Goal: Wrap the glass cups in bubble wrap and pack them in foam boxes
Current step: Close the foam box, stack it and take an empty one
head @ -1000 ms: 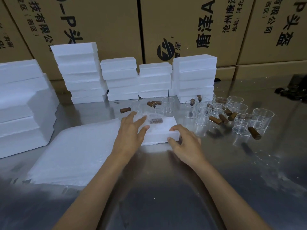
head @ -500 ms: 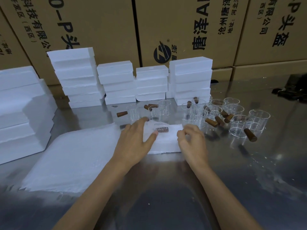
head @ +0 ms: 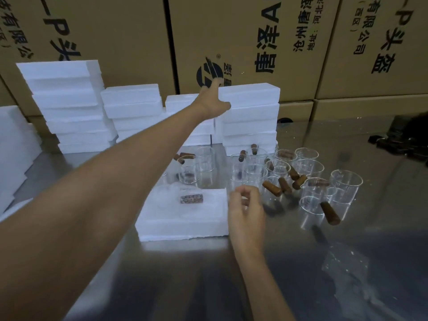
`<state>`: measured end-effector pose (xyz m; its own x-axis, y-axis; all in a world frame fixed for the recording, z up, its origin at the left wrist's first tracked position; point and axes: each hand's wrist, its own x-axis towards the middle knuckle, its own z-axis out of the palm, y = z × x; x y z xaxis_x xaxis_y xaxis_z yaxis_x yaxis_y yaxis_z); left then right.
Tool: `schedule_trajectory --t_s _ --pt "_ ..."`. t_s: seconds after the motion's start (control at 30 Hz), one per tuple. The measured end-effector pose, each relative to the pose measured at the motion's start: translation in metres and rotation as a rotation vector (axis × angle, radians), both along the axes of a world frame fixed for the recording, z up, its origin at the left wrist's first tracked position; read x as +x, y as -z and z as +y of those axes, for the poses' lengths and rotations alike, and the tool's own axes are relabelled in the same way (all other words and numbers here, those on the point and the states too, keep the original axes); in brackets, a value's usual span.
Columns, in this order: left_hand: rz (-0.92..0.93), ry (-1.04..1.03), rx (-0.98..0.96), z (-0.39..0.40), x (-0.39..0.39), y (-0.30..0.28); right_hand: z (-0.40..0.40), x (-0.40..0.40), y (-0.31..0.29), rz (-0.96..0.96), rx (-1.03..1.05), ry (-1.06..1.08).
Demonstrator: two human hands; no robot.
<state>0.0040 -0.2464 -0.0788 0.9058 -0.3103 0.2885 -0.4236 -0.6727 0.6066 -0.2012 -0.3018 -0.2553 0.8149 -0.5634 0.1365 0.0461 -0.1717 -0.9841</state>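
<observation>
The step in hand appears to be closing a packed box: the left hand [head: 214, 101] is stretched out to the top white foam slab [head: 250, 95] of the right-hand stack of white foam pieces [head: 251, 126] at the back of the reflective steel worktop [head: 208, 274], thumb on the slab's near left corner and fingers reaching over its top edge; whether they have actually gripped it cannot be told. The right hand [head: 245, 209] hovers just beside the right edge of the open white foam box base [head: 183, 218], fingers loosely curled and holding nothing. That base lies on the worktop nearest the person and holds one glass cup wrapped in clear bubble wrap [head: 185, 198], its brown cork-like handle showing dimly through the wrap. The remaining clear glass cups with brown cylindrical handles [head: 289, 177] stand unwrapped in a loose cluster behind and to the right of the base, some touching one another. Judged next: the slab must be lifted clear of its stack without shifting the pieces below, carried over the standing cups, and seated squarely on the base. Further stacks of white foam pieces [head: 69, 105] line the back, against brown printed cardboard cartons [head: 231, 42].
</observation>
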Motion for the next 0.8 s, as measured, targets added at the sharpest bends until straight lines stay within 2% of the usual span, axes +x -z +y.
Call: schedule_trajectory --t_s 0.2,0.27,0.47,0.8 --pt "0.313 0.024 -0.152 -0.016 0.047 -0.005 0.001 0.000 0.000 -0.008 -0.034 -0.004" --pt "0.362 0.029 -0.206 -0.014 0.055 0.000 0.001 -0.001 -0.001 -0.007 -0.023 -0.002" --pt "0.299 0.007 -0.400 -0.014 0.059 0.008 0.001 -0.001 -0.002 -0.002 -0.006 -0.013" --pt "0.154 -0.051 -0.563 0.005 0.030 0.004 0.003 -0.004 -0.003 0.022 -0.020 -0.022"
